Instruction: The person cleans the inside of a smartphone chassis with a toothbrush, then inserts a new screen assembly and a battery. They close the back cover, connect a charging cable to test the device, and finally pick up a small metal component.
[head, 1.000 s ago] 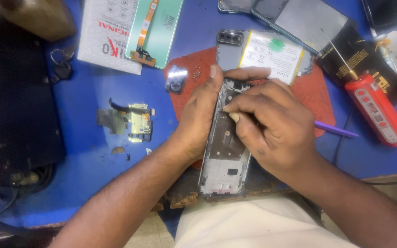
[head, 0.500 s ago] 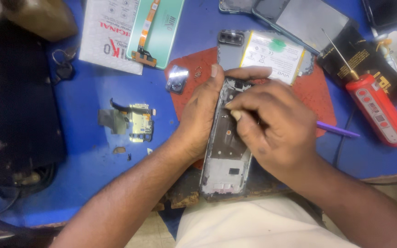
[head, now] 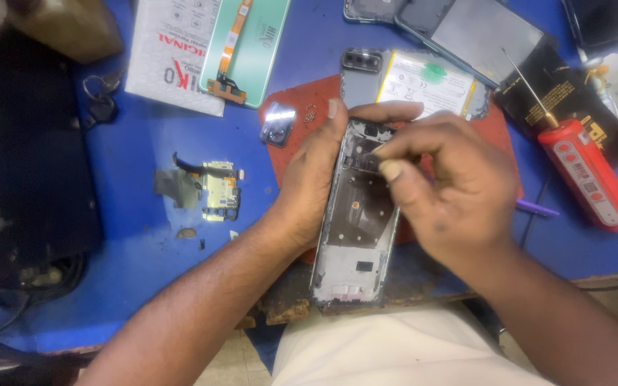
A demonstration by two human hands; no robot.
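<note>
An opened phone frame (head: 354,229), grey and stripped inside, lies lengthwise over a red mat (head: 302,146) on the blue table. My left hand (head: 307,182) grips its left edge, thumb along the top corner. My right hand (head: 452,189) hovers over the upper half of the frame, fingers pinched together near its top; what they pinch is too small to tell. A purple tool tip (head: 538,209) pokes out behind my right hand.
A phone back with battery (head: 413,86) lies behind the frame. A red screwdriver-like tool (head: 586,171) rests at the right. A small circuit board (head: 217,189) and a camera cover (head: 279,123) lie left. A packaged flex cable (head: 241,46) sits far left. Dark clutter (head: 23,179) fills the left edge.
My right hand's pinched fingers shifted slightly over the top of the frame; the left hand keeps the same grip.
</note>
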